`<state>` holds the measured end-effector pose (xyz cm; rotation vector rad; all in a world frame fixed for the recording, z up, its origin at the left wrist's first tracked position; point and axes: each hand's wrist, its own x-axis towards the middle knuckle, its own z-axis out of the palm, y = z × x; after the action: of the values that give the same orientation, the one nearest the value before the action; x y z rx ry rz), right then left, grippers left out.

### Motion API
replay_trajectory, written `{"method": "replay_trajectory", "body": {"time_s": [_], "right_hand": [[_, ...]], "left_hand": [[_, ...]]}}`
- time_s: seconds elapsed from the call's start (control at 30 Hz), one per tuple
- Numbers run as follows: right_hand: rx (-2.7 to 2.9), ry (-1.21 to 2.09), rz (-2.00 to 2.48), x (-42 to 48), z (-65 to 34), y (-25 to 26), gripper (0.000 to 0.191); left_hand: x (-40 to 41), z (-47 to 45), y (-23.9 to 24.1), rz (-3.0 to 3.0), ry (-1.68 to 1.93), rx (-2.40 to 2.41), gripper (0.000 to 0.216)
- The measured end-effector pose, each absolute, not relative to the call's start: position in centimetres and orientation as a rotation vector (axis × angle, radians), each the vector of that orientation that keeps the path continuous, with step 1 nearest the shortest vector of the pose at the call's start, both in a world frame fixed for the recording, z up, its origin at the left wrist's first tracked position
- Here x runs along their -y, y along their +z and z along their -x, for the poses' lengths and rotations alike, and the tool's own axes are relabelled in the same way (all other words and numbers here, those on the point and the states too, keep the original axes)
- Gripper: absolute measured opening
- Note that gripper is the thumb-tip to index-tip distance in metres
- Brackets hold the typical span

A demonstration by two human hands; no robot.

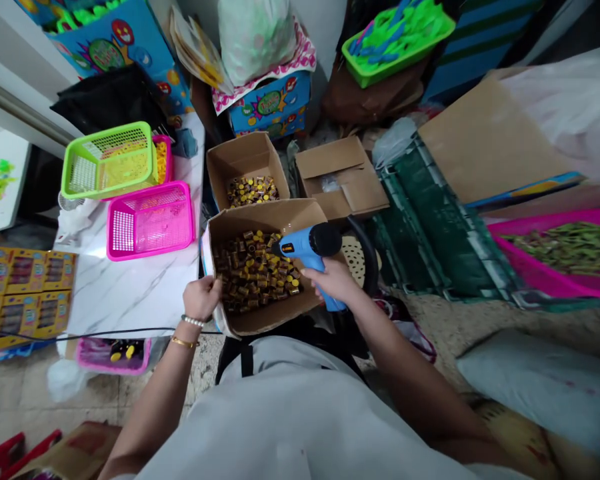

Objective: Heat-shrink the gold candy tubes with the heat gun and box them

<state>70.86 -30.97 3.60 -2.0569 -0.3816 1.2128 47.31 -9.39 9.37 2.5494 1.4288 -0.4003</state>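
Observation:
My right hand (336,280) is wrapped round the handle of a blue heat gun (300,245) with a black rear end. Its dark nozzle points left, over a cardboard box (285,217) in front of my body. Inside lie many small brown and yellow cylindrical pieces (253,273), shiny and heaped loosely. With closed fingers, my left hand (201,298) grips the left wall of this box near its front corner. Behind it stands a second cardboard box (245,157) with similar small pieces (253,191) at its bottom.
A marble-patterned table (145,293) at left bears a pink basket (151,223) and a green basket (107,163). A black cable (130,331) crosses its front. At right are a folded-flap carton (340,175), a dark green rack (420,213) and a pink tray (520,250) of greenish pieces.

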Motion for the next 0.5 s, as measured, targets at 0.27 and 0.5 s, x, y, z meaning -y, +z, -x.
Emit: {"method": "replay_trajectory", "body": {"time_s": [0.27, 0.5], "right_hand": [[0.38, 1.3, 2.005, 25.5, -70.6, 1.5, 0.017], [0.247, 1.294, 2.067, 24.0, -70.1, -0.5, 0.016]], "left_hand": [[9.0, -44.4, 9.3, -2.442, -0.348, -1.504, 0.046], [8.2, -42.8, 8.2, -2.369, -0.247, -1.853, 0.029]]}}
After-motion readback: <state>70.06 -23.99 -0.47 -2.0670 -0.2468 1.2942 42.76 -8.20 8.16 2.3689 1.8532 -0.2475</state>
